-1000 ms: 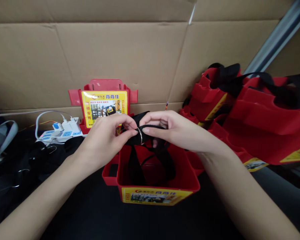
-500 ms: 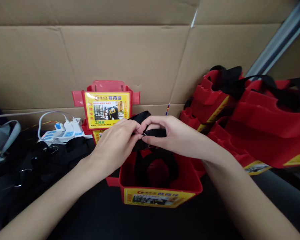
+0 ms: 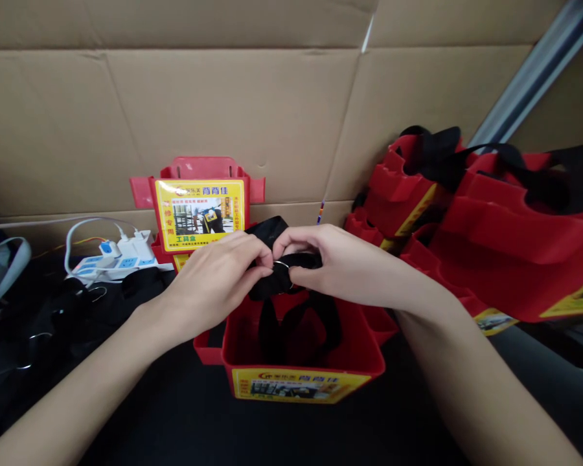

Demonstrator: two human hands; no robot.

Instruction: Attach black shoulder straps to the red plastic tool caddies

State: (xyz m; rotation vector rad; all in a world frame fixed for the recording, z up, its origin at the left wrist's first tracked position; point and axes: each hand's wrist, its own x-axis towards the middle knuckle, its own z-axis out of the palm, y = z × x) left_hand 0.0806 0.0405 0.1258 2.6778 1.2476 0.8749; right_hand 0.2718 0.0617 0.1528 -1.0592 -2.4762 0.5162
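Observation:
A black webbing strap hangs over the back of a red plastic tool box with a yellow label, and part of it loops down inside. My left hand pinches the strap between thumb and forefinger beside a metal ring. On the ring's other side, my right hand is closed on the strap, thumb and fingers around a fold of it. Both hands are above the box's rear rim, close together. The fingertips partly cover how the strap passes through the ring.
Behind to the left stand stacked red boxes. More red boxes with straps are piled at right. A white power strip with plugs and a heap of black straps lie at left. A cardboard wall rises behind.
My hands have moved slightly apart, and the metal ring shows more clearly between them. The strap loop inside the box has changed shape. The whole view has shifted a little.

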